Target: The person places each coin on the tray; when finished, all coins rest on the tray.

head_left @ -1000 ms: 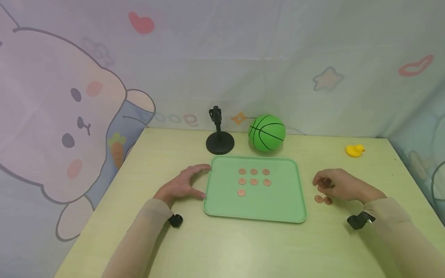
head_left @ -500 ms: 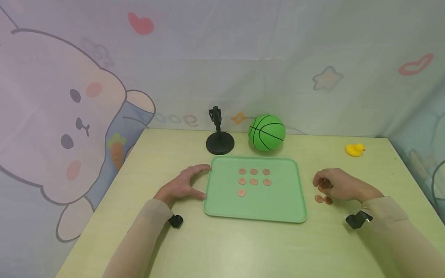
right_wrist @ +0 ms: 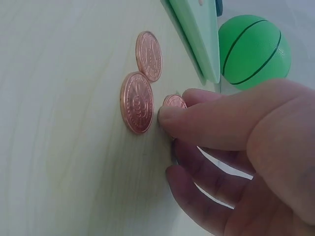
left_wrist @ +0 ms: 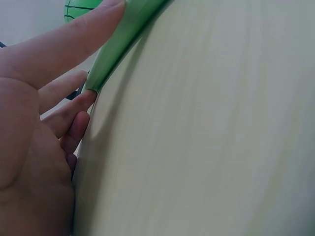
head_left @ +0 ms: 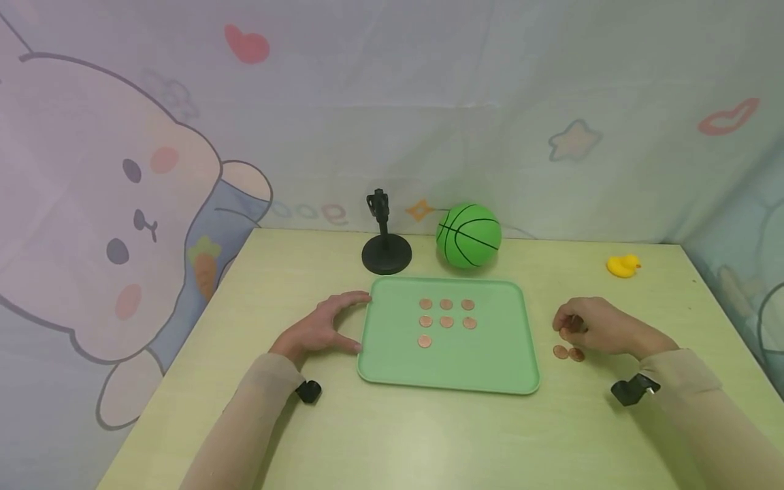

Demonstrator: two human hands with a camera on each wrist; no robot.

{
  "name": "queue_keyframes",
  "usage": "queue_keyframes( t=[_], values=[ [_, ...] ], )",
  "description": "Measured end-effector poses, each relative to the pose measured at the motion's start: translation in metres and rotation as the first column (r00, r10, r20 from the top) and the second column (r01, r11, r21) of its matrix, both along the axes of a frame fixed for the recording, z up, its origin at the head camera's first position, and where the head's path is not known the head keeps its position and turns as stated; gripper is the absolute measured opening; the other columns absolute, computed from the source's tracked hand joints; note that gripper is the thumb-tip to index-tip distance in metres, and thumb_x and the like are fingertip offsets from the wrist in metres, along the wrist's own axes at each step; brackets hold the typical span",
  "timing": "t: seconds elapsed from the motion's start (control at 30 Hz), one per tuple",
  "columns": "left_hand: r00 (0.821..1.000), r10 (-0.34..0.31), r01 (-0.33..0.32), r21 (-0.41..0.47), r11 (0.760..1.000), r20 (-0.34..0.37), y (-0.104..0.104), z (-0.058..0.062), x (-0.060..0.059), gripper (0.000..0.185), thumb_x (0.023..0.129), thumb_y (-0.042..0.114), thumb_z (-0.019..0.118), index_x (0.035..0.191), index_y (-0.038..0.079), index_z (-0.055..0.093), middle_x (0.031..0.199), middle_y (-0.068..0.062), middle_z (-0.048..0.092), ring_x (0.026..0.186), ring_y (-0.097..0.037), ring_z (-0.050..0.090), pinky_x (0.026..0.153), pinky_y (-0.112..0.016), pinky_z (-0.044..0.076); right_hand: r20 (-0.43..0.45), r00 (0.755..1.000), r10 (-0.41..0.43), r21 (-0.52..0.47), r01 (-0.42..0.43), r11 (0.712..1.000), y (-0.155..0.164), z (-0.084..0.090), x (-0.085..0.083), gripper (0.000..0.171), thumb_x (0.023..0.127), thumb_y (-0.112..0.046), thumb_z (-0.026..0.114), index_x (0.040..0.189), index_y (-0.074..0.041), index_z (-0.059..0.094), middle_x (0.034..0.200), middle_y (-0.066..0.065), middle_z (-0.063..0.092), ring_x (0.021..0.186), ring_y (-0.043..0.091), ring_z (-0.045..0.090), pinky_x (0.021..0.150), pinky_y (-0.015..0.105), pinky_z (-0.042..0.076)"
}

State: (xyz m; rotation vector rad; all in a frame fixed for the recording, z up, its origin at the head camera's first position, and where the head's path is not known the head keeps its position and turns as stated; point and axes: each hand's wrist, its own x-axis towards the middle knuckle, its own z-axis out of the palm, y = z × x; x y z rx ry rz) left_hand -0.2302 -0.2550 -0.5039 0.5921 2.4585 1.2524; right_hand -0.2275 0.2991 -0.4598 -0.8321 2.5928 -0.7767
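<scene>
A light green tray [head_left: 502,367] lies mid-table with several copper coins [head_left: 446,321] set in rows on it. My left hand [head_left: 343,322] rests at the tray's left edge [left_wrist: 123,34], with the straight thumb and fingers of the left hand [left_wrist: 74,49] touching the rim. Right of the tray, my right hand [head_left: 566,325] curls over one coin [right_wrist: 173,101] lying on the table. In the right wrist view the thumb and a finger of the right hand [right_wrist: 177,110] pinch it. Two more coins [head_left: 568,353] lie just in front of that hand, also seen as two coins [right_wrist: 140,88].
A green ball [head_left: 468,234] and a black stand [head_left: 386,253] sit behind the tray. A small yellow duck [head_left: 623,265] is at the far right. A printed cloth backdrop hangs behind and beside the pale wooden table [head_left: 392,435].
</scene>
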Motion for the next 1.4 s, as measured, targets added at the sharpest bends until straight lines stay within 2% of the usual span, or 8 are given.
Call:
queue_keyframes(
  t=[0.63, 1.07, 1.4],
  values=[
    [1.000, -0.003, 0.003, 0.006, 1.000, -0.011, 0.0007, 0.0008, 0.0006, 0.098, 0.070, 0.023, 0.099, 0.155, 0.023, 0.051, 0.166, -0.003, 0.040, 0.156, -0.032, 0.027, 0.127, -0.063, 0.016, 0.026, 0.997, -0.068, -0.002, 0.068, 0.998, 0.0015, -0.0020, 0.0006, 0.012, 0.092, -0.003, 0.078, 0.102, -0.005, 0.071, 0.093, 0.000, 0.066, 0.083, 0.012, 0.065, 0.073, 0.024, 0.055],
    [1.000, -0.013, 0.014, 0.014, 1.000, -0.028, -0.0011, -0.0003, -0.0001, 0.099, 0.069, 0.025, 0.100, 0.155, 0.022, 0.052, 0.166, -0.004, 0.041, 0.156, -0.031, 0.028, 0.128, -0.060, 0.016, 0.051, 0.997, -0.066, -0.016, 0.067, 0.998, 0.0038, -0.0011, 0.0006, 0.007, 0.095, -0.005, 0.075, 0.101, -0.008, 0.072, 0.091, -0.001, 0.067, 0.080, 0.010, 0.066, 0.073, 0.024, 0.054],
    [1.000, -0.019, 0.019, 0.000, 1.000, -0.025, -0.0006, 0.0006, 0.0002, 0.100, 0.069, 0.026, 0.100, 0.156, 0.021, 0.051, 0.166, -0.005, 0.040, 0.156, -0.032, 0.028, 0.128, -0.060, 0.017, 0.061, 0.996, -0.069, -0.046, 0.072, 0.996, 0.0070, -0.0024, 0.0024, 0.015, 0.095, -0.007, 0.076, 0.109, -0.005, 0.076, 0.108, 0.005, 0.071, 0.091, 0.013, 0.072, 0.077, 0.025, 0.057]
  ],
)
